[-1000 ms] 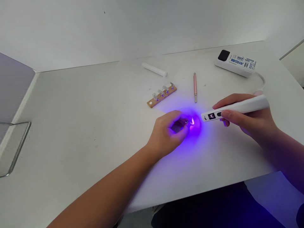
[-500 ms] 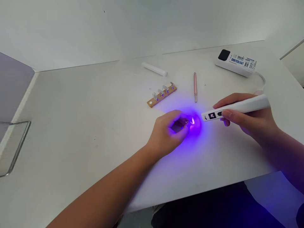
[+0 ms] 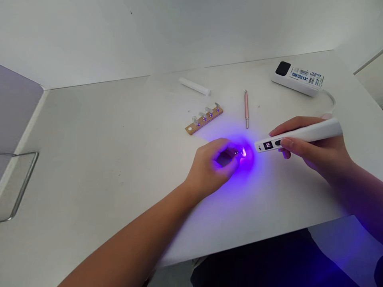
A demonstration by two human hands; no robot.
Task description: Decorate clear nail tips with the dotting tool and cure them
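Centrally, the left hand (image 3: 214,165) rests on the white table (image 3: 89,159), fingers pinched closed around a small nail tip (image 3: 241,152) glowing violet. At its 3 o'clock, just beside but apart, the right hand (image 3: 311,149) grips a white curing lamp pen (image 3: 299,137); the pen's long axis runs from 3 to 9 o'clock, its lit end aimed at the tip. The left hand is nearer the tip. A wooden nail stand (image 3: 204,119) lies at 11 o'clock and a pink tool (image 3: 246,108) at 12 o'clock. Compared with the earlier frames, both hands have held their positions; only the view has shifted slightly.
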